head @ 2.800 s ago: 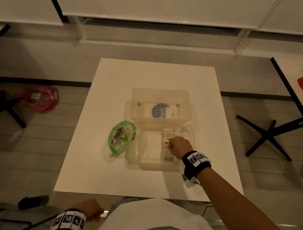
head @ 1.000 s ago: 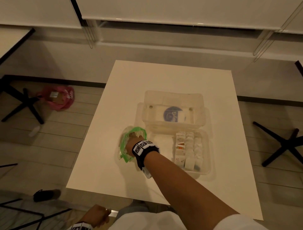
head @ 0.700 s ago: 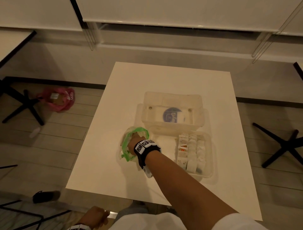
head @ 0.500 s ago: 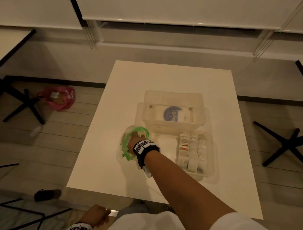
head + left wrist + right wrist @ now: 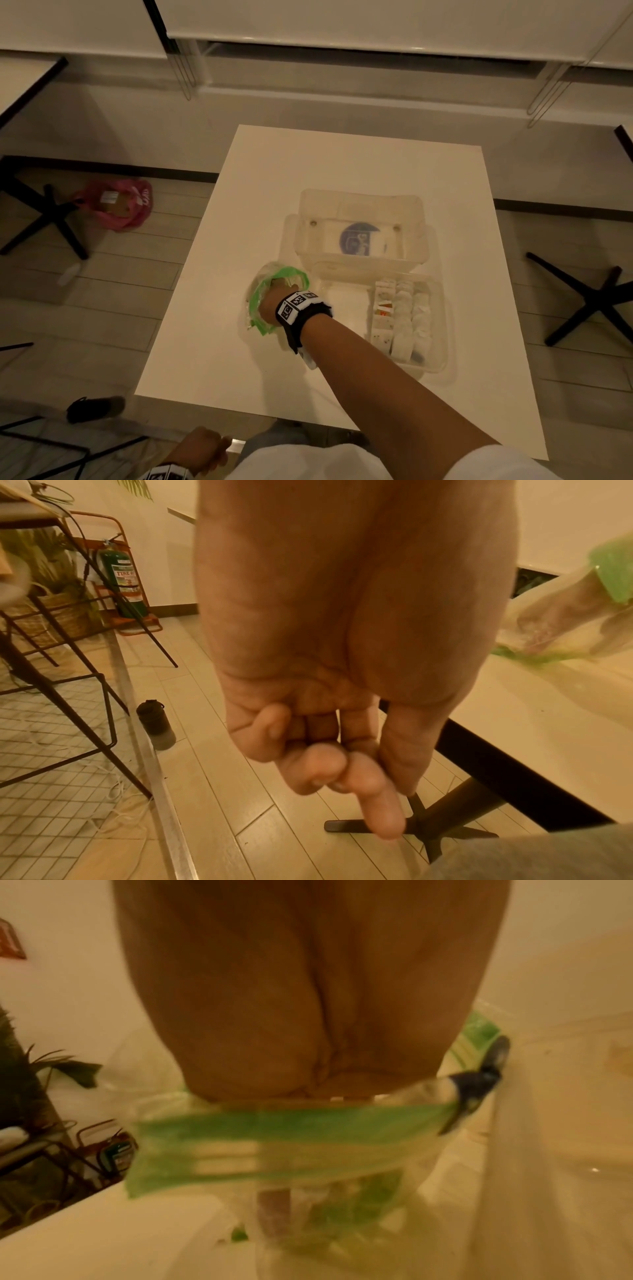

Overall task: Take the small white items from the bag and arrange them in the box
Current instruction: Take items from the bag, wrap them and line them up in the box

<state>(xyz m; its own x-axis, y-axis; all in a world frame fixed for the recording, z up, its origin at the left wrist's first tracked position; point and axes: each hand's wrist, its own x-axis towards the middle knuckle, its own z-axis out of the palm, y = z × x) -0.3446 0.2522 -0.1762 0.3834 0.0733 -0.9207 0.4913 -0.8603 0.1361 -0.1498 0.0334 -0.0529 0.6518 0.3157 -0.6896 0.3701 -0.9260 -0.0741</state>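
Note:
A clear bag with a green rim (image 5: 255,303) lies on the white table (image 5: 342,164), just left of the clear plastic box (image 5: 444,325). My right hand (image 5: 272,303) reaches into the bag's mouth. Its fingers are inside and show only blurred through the plastic (image 5: 274,1213), so what they hold is hidden. Several small white items (image 5: 402,315) stand in rows along the right side of the box. The box lid (image 5: 359,209) stands up behind, with a blue round sticker. My left hand (image 5: 342,777) hangs below the table's near edge, loosely curled and holding nothing.
A pink bag (image 5: 114,205) lies on the floor at the left. Black chair bases stand at the left (image 5: 44,219) and right (image 5: 589,301). A dark bottle (image 5: 156,723) and a fire extinguisher (image 5: 125,580) are by the wire stools.
My right hand left the white items in the box and moved left into the bag, where it has stayed for the last second. The left hand has not moved.

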